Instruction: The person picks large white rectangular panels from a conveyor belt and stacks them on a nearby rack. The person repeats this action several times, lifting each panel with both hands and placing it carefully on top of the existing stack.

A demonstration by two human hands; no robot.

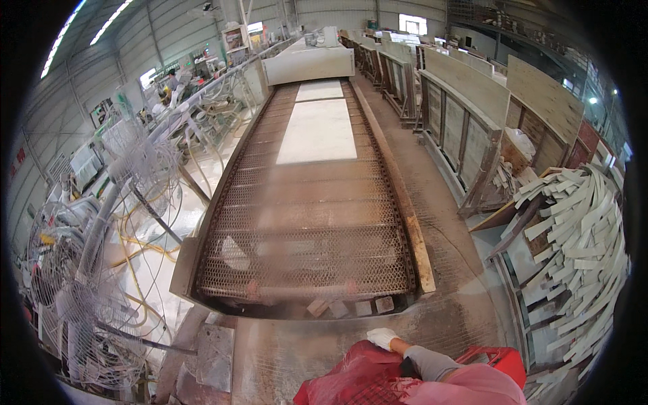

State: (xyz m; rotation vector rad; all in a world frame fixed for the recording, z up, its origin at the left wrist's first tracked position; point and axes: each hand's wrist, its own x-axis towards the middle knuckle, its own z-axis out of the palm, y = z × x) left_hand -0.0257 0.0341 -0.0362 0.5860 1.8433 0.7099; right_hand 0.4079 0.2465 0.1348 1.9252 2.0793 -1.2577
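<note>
My right hand [383,337], in a white glove, rests at the top edge of a red cloth or apron [358,374] over my lap. Its fingers look laid out flat, and I see nothing in them. My left hand does not show. Ahead of me runs a long brown conveyor with a wire-mesh belt [307,263]. On its far half lies a large white slab [317,131], flat. A second pale slab [319,90] lies beyond it, close to a white machine hood [309,67] that spans the belt.
Behind my arm is a red plastic chair [509,361]. Small blocks [337,308] lie under the belt's near end. Wire fan guards [74,324] and yellow hoses [131,270] crowd the left. At right stand slab racks [459,128] and a heap of pale strips [580,243].
</note>
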